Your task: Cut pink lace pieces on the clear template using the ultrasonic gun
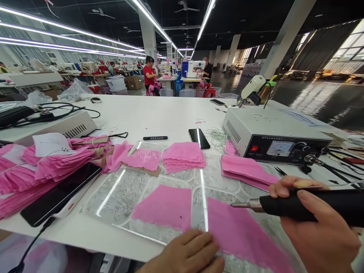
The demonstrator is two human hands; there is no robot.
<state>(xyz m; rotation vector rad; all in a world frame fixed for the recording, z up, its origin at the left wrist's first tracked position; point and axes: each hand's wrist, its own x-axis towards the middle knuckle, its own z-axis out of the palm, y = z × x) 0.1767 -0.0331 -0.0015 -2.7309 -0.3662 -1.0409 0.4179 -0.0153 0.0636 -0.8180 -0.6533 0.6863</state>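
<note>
My right hand (pixel 315 223) is closed round a black hand tool (pixel 309 206) with a metal tip pointing left, held just above a pink fabric piece (pixel 241 235). My left hand (pixel 187 254) lies flat, fingers stretched out, pressing the near edge of that pink fabric and of a second pink piece (pixel 165 206). Both pieces lie on a clear glass plate (pixel 119 197) on the white table (pixel 159 113).
Stacks of pink fabric lie at left (pixel 42 167), centre (pixel 183 156) and right (pixel 244 170). A grey control box with a meter (pixel 273 138) stands at right. A phone (pixel 57 195), another phone (pixel 199 137) and a marker (pixel 155 138) lie nearby. Workers sit far behind.
</note>
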